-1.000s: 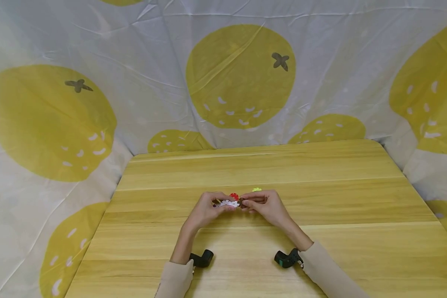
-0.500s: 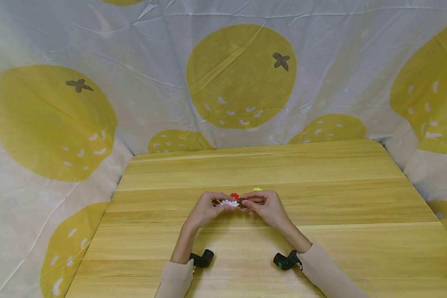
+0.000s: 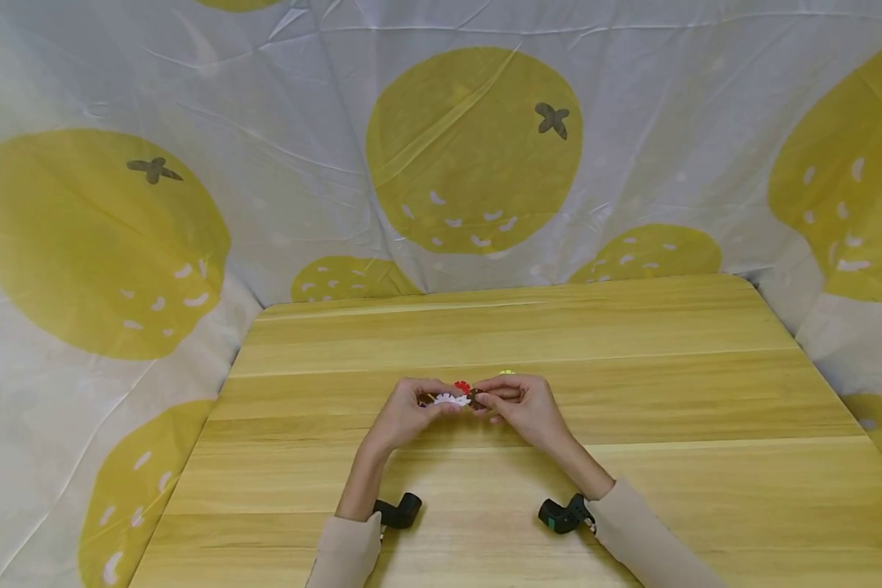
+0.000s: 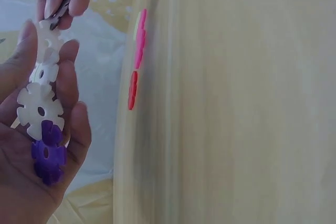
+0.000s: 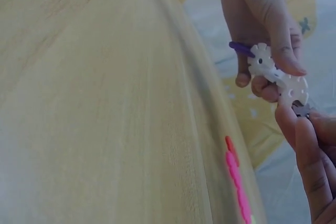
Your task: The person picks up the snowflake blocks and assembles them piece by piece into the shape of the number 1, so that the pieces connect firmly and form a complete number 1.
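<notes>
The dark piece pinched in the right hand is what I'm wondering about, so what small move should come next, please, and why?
Likely press the dark piece gently into the end white disc: the right hand pinches it at that disc's edge while the left hand holds the chain, and whether it is fully seated cannot be seen.

Beige sleeves of plain cloth clothe the person's arms: the left sleeve (image 3: 344,549) on the side toward the left edge of the counter (image 3: 485,327), the right sleeve (image 3: 650,535) toward its right edge. Both stop short of the wrist, and the left hand (image 3: 403,416) and right hand (image 3: 531,412) are bare. By each cuff sits a black, bent, blunt-ended device, the left device (image 3: 400,510) and the right device (image 3: 564,514); the right one bears a small green patch. A small pale, shiny bit shows beside each cuff.
</notes>
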A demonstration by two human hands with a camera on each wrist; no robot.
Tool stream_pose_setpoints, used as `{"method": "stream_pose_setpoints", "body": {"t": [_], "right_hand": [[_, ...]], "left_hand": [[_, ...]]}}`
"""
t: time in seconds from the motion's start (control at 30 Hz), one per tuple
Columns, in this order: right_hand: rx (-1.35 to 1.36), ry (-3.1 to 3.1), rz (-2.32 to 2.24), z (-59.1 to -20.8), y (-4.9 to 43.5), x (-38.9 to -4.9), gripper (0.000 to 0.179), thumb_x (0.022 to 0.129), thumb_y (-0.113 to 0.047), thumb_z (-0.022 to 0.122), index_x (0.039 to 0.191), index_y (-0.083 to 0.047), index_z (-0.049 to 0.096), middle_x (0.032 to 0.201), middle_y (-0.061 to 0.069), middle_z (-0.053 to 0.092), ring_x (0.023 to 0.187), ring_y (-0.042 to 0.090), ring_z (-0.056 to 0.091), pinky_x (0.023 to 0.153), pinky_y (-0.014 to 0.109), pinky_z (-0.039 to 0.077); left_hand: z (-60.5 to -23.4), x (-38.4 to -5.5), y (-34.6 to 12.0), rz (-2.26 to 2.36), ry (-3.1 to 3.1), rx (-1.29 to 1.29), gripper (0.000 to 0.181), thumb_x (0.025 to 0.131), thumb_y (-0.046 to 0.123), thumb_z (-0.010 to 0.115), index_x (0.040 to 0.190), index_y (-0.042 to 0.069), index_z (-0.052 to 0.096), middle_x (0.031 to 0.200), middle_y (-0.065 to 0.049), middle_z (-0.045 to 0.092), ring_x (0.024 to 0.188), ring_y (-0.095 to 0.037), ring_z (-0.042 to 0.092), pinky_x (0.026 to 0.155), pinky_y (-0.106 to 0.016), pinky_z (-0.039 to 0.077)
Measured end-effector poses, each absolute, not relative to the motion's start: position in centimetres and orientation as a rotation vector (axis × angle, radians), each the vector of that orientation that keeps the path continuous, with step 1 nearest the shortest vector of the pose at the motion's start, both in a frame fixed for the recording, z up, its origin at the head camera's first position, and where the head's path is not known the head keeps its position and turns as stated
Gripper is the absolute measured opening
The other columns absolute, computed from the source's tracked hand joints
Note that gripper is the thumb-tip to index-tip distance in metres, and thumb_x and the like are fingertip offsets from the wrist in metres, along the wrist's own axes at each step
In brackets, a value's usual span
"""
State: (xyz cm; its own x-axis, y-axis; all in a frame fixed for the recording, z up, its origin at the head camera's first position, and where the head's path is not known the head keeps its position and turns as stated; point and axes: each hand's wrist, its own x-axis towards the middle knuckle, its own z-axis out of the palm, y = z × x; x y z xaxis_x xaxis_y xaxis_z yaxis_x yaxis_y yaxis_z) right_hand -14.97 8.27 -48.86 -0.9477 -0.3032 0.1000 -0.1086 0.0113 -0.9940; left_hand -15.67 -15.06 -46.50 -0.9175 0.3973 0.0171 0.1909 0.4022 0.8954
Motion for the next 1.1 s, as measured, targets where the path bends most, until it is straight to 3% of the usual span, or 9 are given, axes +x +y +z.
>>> {"method": "stream_pose_setpoints", "body": {"t": [0.3,0.53,0.83,0.97,1.1], "right_hand": [[-0.405,2.143,-2.044,-48.72,8.27,-14.92,0.017,0.097,-0.006,0.072,0.112,0.000,0.077,0.098,0.020,0.079,0.087,0.042,0.077,0.064,0.044,0.063],[-0.398,2.127,-2.092,-48.91,8.04,-14.71,0.019,0.096,-0.006,0.072,0.114,0.001,0.076,0.102,0.021,0.079,0.087,0.038,0.078,0.066,0.047,0.063],[-0.432,2.105,-2.095,-49.00,8.16,-14.70,0.020,0.097,-0.005,0.071,0.115,0.003,0.075,0.105,0.023,0.078,0.089,0.042,0.077,0.068,0.050,0.062],[-0.444,2.112,-2.099,-48.79,8.12,-14.68,0.020,0.097,-0.005,0.071,0.114,0.003,0.075,0.103,0.023,0.078,0.088,0.043,0.077,0.068,0.050,0.062],[-0.469,2.142,-2.104,-48.61,7.94,-14.61,0.019,0.096,-0.004,0.071,0.113,0.002,0.076,0.103,0.023,0.078,0.085,0.036,0.079,0.066,0.048,0.063]], "left_hand": [[-46.38,-15.65,-15.00,1.531,2.447,0.520,0.015,0.092,0.014,0.078,0.105,0.008,0.082,0.106,-0.012,0.079,0.077,-0.013,0.058,0.066,-0.020,0.048],[-46.46,-15.62,-14.96,1.580,2.416,0.450,0.015,0.091,0.010,0.078,0.106,0.006,0.082,0.107,-0.014,0.079,0.075,-0.011,0.059,0.064,-0.019,0.048],[-46.49,-15.77,-15.03,1.644,2.327,0.398,0.017,0.090,0.011,0.080,0.106,0.004,0.082,0.109,-0.016,0.079,0.085,-0.010,0.070,0.076,-0.034,0.061],[-46.41,-15.77,-15.05,1.660,2.322,0.415,0.017,0.089,0.011,0.081,0.104,0.004,0.082,0.109,-0.016,0.079,0.086,-0.011,0.069,0.073,-0.029,0.059],[-46.23,-15.68,-15.06,1.679,2.324,0.422,0.017,0.088,0.013,0.082,0.104,0.006,0.083,0.109,-0.014,0.079,0.087,-0.012,0.069,0.071,-0.024,0.056]]}}
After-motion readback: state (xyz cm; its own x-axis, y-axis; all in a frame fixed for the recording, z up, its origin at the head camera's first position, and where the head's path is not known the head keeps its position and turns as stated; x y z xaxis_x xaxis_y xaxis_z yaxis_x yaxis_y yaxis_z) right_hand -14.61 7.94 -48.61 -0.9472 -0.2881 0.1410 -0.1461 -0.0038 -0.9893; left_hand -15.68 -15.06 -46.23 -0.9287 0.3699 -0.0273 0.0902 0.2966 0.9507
